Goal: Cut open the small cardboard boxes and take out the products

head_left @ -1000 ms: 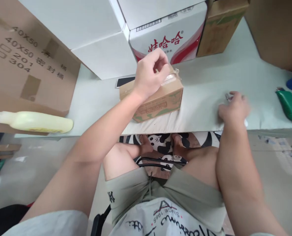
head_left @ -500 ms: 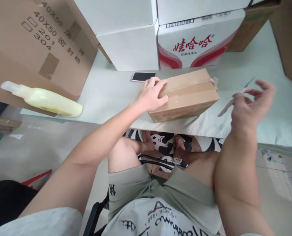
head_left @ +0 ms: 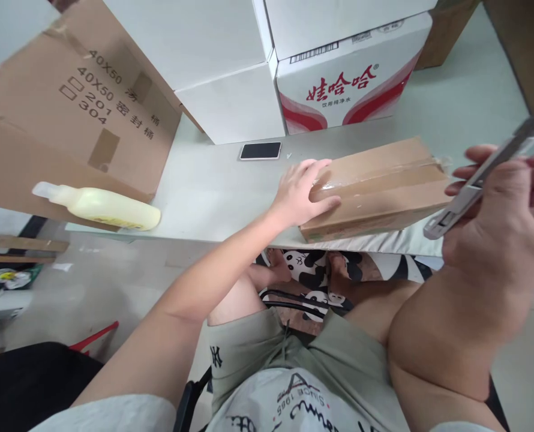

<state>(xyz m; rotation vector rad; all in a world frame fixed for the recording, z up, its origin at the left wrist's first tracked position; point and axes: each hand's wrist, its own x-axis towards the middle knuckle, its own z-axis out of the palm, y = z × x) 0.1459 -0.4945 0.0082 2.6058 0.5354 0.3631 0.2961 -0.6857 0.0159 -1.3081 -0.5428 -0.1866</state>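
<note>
A brown cardboard box (head_left: 384,183) with clear tape along its top seam lies near the table's front edge. My left hand (head_left: 300,192) grips its left end, thumb on the near side and fingers over the top. To the right of the box, raised towards the camera, my right hand (head_left: 505,222) is closed around a utility knife (head_left: 460,207) with a pale grey handle. The knife slants up to the right and its far end is blurred. Loose tape sticks out at the box's right end.
A phone (head_left: 260,151) lies behind my left hand. A yellow bottle (head_left: 114,207) stands by a large carton (head_left: 37,126) at the left. White boxes (head_left: 235,108) and a red-and-white carton (head_left: 343,90) line the back. The table's front edge runs above my knees.
My right hand has come up and closer to the camera with the utility knife, which now points up and right. The box and my left hand appear farther right as the view has shifted.
</note>
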